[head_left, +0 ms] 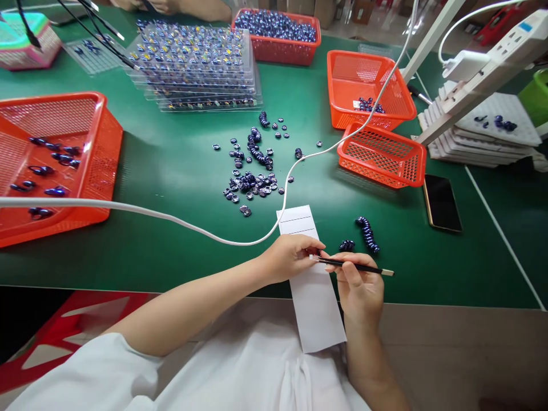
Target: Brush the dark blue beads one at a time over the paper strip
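Observation:
My left hand (289,257) is closed in a pinch above a white paper strip (319,308) that hangs over the table's front edge. Whatever lies between its fingertips is mostly hidden; only a dark speck shows there. Pinched in my right hand (359,285) is a thin black pen-like stick (353,264) with pale ends, its left end touching or close to my left fingertips. Just beyond my right hand lie a row of shiny dark blue pieces (367,234) and a small clump of the same pieces (346,245).
Loose blue pieces (250,182) lie mid-table. A white cable (205,233) crosses before me. Orange baskets stand left (112,165) and right (381,157). Stacked clear trays (192,68), a full red basket (278,50), a phone (443,202) and a power strip (492,71) surround the work area. Another person's arm (201,8) rests behind.

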Motion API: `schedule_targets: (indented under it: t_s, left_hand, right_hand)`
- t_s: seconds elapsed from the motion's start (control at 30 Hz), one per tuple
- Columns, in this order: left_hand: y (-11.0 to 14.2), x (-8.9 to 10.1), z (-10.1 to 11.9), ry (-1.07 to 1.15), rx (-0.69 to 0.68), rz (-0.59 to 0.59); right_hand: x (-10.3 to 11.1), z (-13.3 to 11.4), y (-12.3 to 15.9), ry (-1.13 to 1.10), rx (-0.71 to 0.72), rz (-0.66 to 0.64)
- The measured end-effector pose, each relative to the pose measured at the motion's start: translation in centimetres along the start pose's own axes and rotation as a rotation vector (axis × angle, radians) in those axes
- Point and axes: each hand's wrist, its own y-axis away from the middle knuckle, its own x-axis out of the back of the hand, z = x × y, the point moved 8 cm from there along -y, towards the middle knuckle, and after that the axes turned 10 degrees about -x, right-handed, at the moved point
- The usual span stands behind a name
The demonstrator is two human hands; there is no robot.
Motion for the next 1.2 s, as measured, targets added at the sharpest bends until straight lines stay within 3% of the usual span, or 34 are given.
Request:
schedule_targets:
  t_s: [0.2, 0.33, 0.67, 1.2]
  left_hand:
    - [-0.2, 0.3, 0.2, -0.021, -0.013, 0.017]
    - [-0.3, 0.1, 0.4, -0.086, -0.047, -0.012]
    - [-0.3, -0.1, 0.5, -0.148, -0.114, -0.019]
    - [-0.3, -0.2, 0.6, -0.159, -0.113, -0.025]
  right_hand:
    - [3.1, -1.1, 0.3, 0.25, 0.095, 0.249]
    - [3.5, -1.3, 0.7, 0.378, 0.124, 0.308]
    - [2.5, -1.5, 1.4, 0.495, 0.198, 0.282]
    - [2.5, -1.2, 1.5, 0.522, 0.184, 0.281]
